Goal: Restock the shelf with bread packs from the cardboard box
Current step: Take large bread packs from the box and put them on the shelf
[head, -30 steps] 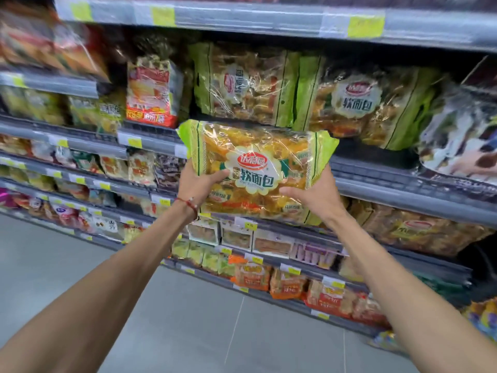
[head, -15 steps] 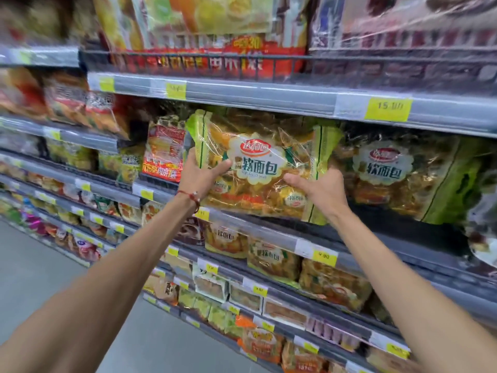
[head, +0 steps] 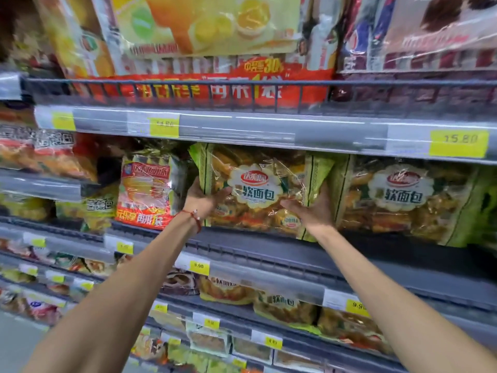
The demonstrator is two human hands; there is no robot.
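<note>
Hands first — the left hand (head: 205, 200) and right hand (head: 313, 208) each clasp a lower corner of the bread pack (head: 258, 189), holding it upright so its label faces out. Its base sits on the shelf (head: 269, 246), just beside a matching pack (head: 406, 197) — likely to keep the row even. Around it, crowded supermarket shelving with yellow price tags (head: 458, 143).

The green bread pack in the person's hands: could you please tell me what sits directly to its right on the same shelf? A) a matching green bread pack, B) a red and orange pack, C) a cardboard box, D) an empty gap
A: the bread pack, held by the left hand and right hand, stands beside a matching green pack with the same label.
</note>
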